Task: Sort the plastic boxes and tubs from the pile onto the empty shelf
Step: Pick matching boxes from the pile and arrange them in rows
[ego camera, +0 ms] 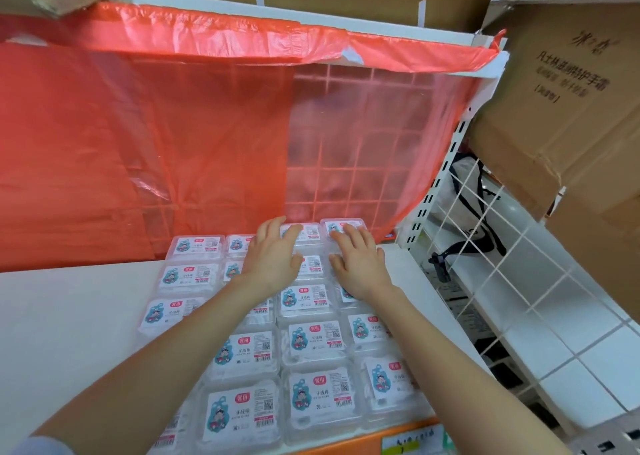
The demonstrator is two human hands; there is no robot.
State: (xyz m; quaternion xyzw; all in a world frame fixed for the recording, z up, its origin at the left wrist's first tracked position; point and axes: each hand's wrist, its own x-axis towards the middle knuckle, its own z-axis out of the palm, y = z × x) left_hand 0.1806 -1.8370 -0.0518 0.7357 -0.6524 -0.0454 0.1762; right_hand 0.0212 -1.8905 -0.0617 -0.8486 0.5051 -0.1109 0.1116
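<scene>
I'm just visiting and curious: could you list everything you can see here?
plastic boxes: roughly twenty, clear with white labels, in rows on the shelf
shelf: one, white, under the boxes
plastic sheet: one, red, hanging behind the shelf
cardboard boxes: several, brown, top and right
bag: one, black and white, right of the shelf
left hand: one, flat on back-row boxes
right hand: one, flat on back-row boxes
</scene>
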